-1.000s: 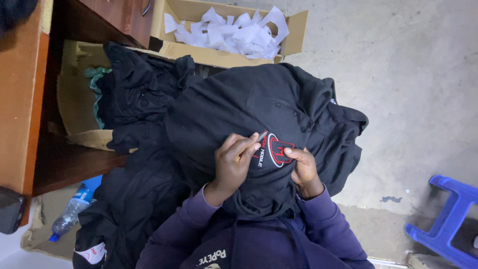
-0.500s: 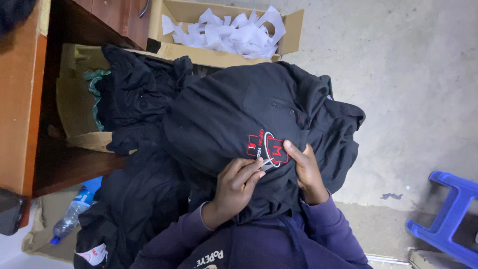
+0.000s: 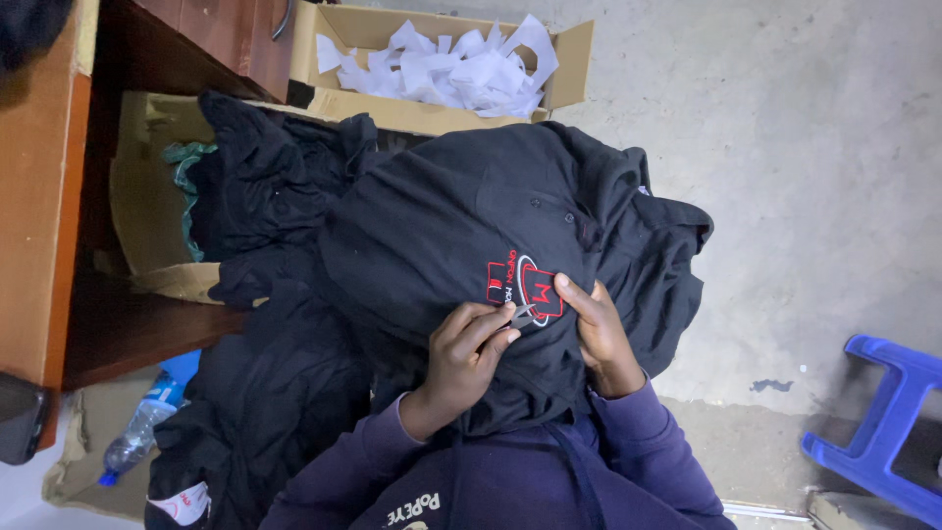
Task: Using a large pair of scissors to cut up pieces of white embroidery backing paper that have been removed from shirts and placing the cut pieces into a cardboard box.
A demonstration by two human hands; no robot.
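The black shirt (image 3: 461, 245) is draped over the person's lap, its far edge reaching almost to the open cardboard box of white paper scraps (image 3: 442, 69) on the concrete floor (image 3: 785, 196). To the left it runs into a heap of more black garments (image 3: 275, 294) that spills out from under the wooden table (image 3: 49, 196), so that side is crowded; a plastic bottle (image 3: 137, 437) lies on the floor below the heap. To the right the floor is open as far as a blue plastic stool (image 3: 883, 412) near the lower right corner. The red and white embroidered emblem (image 3: 525, 285) sits on the near part of the shirt, right between the hands. The left hand (image 3: 471, 353) is closed on small scissors (image 3: 522, 314), whose tips touch the lower edge of the emblem. The right hand (image 3: 599, 329) lies on the fabric just beside the emblem, its fingers (image 3: 574, 294) pressing the cloth flat at the emblem's right edge, gripping nothing that can be seen. Both purple sleeves (image 3: 638, 432) come up from the bottom edge.
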